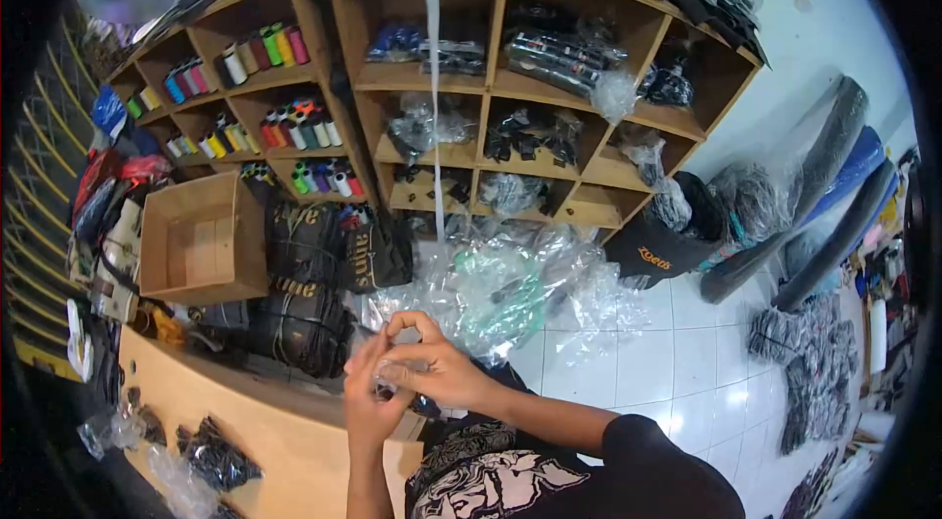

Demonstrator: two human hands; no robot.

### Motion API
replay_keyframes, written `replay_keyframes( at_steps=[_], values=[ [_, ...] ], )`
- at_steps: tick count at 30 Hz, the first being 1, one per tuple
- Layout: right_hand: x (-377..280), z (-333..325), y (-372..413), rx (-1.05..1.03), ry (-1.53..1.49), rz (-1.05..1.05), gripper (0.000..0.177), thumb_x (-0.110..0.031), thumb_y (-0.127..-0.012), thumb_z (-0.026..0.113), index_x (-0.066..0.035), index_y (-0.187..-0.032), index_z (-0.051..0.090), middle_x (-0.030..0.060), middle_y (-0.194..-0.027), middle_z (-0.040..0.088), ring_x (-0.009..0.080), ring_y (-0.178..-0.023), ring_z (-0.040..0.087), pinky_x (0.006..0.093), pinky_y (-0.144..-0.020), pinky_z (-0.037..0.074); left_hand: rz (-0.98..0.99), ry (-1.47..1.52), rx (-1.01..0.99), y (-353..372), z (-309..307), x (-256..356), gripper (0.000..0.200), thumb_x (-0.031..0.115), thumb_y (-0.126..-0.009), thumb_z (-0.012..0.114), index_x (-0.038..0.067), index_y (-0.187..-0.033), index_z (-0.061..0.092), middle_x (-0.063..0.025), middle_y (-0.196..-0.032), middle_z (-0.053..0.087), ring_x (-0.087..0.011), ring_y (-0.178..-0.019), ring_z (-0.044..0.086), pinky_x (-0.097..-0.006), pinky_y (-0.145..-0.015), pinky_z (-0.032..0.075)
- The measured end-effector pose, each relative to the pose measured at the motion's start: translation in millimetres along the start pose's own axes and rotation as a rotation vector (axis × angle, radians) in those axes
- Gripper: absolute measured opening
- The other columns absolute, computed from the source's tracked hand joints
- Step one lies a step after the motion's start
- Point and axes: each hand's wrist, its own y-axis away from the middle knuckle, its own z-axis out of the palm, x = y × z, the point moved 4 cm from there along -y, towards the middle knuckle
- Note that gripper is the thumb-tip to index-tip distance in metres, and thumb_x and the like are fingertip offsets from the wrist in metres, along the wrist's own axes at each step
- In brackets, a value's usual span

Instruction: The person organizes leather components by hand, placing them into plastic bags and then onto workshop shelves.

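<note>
My left hand (pixel 371 405) and my right hand (pixel 438 372) meet in front of my body, beside the edge of the wooden table (pixel 285 441). The fingers of both hands are bent and pressed together, with the right thumb across the left fingers. A small pale, shiny bit shows between them, perhaps clear plastic, but too small to name. Beyond the hands, a heap of clear plastic bags (pixel 491 288) lies on the floor, some with a green tint.
Wooden shelves (pixel 491 136) hold plastic-wrapped parts; another shelf (pixel 316 87) holds colourful thread cones. An open cardboard box (pixel 201 239) rests near tied black bundles (pixel 294 323). Black plastic packets (pixel 218 455) lie on the table. Wrapped rolls (pixel 824 156) lean at right, near striped bundles (pixel 814 362).
</note>
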Motion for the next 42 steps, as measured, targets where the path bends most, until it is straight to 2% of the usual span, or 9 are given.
replay_keyframes(
  at_steps=[8, 14, 20, 25, 29, 33, 36, 39, 42],
  values=[
    [10.7, -94.5, -28.8, 0.207, 0.006, -0.020, 0.018, -0.018, -0.089, 0.063, -0.002, -0.095, 0.067, 0.0072, -0.110, 0.048, 0.0211, -0.109, 0.045, 0.0326, -0.095, 0.035, -0.063, -0.047, -0.062, -64.9, 96.0, -25.2, 0.032, 0.016, -0.075, 0.065, 0.000, -0.103, 0.062, -0.0180, -0.112, 0.061, -0.0327, -0.108, 0.056, -0.0414, -0.094, 0.035],
    [28.3, -158.7, -44.5, 0.044, -0.034, 0.080, 0.021, -0.020, -0.091, 0.060, -0.004, -0.101, 0.068, 0.0087, -0.113, 0.048, 0.0211, -0.110, 0.046, 0.0328, -0.096, 0.037, -0.097, 0.116, -0.283, -94.6, 140.0, -42.6, 0.030, 0.017, -0.079, 0.062, -0.004, -0.101, 0.059, -0.0182, -0.107, 0.061, -0.0321, -0.097, 0.059, -0.0385, -0.084, 0.043],
    [51.6, -199.3, -38.8, 0.019, 0.317, 0.070, 0.080, -0.034, -0.074, 0.076, -0.005, -0.138, 0.037, 0.0176, -0.136, 0.044, 0.0316, -0.131, 0.037, 0.0380, -0.104, 0.033, -0.278, 0.250, -0.059, -166.7, 160.7, -8.2, 0.026, 0.021, -0.094, 0.049, -0.003, -0.101, 0.055, -0.0109, -0.090, 0.058, -0.0219, -0.084, 0.055, -0.0339, -0.079, 0.043],
    [74.2, -268.0, -50.4, 0.318, 0.231, 0.415, 0.069, -0.028, -0.074, 0.077, 0.002, -0.128, 0.048, 0.0177, -0.123, 0.056, 0.0255, -0.112, 0.056, 0.0341, -0.095, 0.043, 0.016, -0.067, -0.269, -206.4, 170.7, 10.0, 0.055, 0.023, -0.092, 0.049, -0.002, -0.137, 0.030, -0.0211, -0.140, 0.025, -0.0338, -0.128, 0.031, -0.0377, -0.103, 0.031],
    [41.4, -381.5, -92.9, 0.506, 0.179, 0.405, 0.065, -0.033, -0.072, 0.077, 0.001, -0.123, 0.055, 0.0182, -0.120, 0.060, 0.0253, -0.106, 0.059, 0.0348, -0.090, 0.046, -0.148, -0.003, -0.100, -212.1, 152.8, 8.7, 0.059, 0.025, -0.094, 0.046, -0.002, -0.142, 0.025, -0.0233, -0.144, 0.021, -0.0368, -0.133, 0.025, -0.0410, -0.109, 0.022],
    [5.0, -531.9, -175.3, 0.721, 0.259, 0.209, 0.088, -0.042, -0.071, 0.075, 0.012, -0.131, 0.040, 0.0252, -0.133, 0.047, 0.0303, -0.117, 0.052, 0.0392, -0.097, 0.041, -0.265, -0.143, -0.151, -175.7, 140.9, -38.4, 0.060, 0.025, -0.094, 0.047, -0.005, -0.141, 0.024, -0.0258, -0.145, 0.021, -0.0395, -0.134, 0.024, -0.0426, -0.110, 0.021],
    [18.0, -630.9, -188.2, 1.095, 0.456, 0.000, 0.068, -0.032, -0.083, 0.067, 0.004, -0.134, 0.040, 0.0138, -0.120, 0.058, 0.0221, -0.108, 0.055, 0.0315, -0.086, 0.045, -0.335, -0.186, -0.116, -141.5, 129.3, -68.6, 0.061, 0.023, -0.093, 0.049, -0.005, -0.141, 0.024, -0.0257, -0.145, 0.022, -0.0392, -0.134, 0.025, -0.0421, -0.109, 0.022],
    [14.9, -567.1, -150.7, 1.047, -0.114, -0.137, 0.037, -0.023, -0.089, 0.060, 0.001, -0.116, 0.052, 0.0102, -0.101, 0.062, 0.0170, -0.091, 0.059, 0.0296, -0.076, 0.048, -0.442, -0.197, -0.020, -120.1, 111.8, -82.5, 0.061, 0.021, -0.092, 0.051, -0.003, -0.142, 0.024, -0.0248, -0.144, 0.024, -0.0381, -0.133, 0.027, -0.0415, -0.109, 0.023],
    [122.3, -492.4, -104.7, 0.872, -0.189, 0.136, 0.024, -0.026, -0.091, 0.051, -0.003, -0.095, 0.058, 0.0072, -0.077, 0.061, 0.0164, -0.067, 0.058, 0.0267, -0.057, 0.045, -0.516, -0.197, 0.038, -99.3, 101.9, -93.0, 0.062, 0.019, -0.091, 0.053, 0.000, -0.143, 0.025, -0.0240, -0.144, 0.026, -0.0374, -0.133, 0.027, -0.0412, -0.108, 0.023]
  ],
)
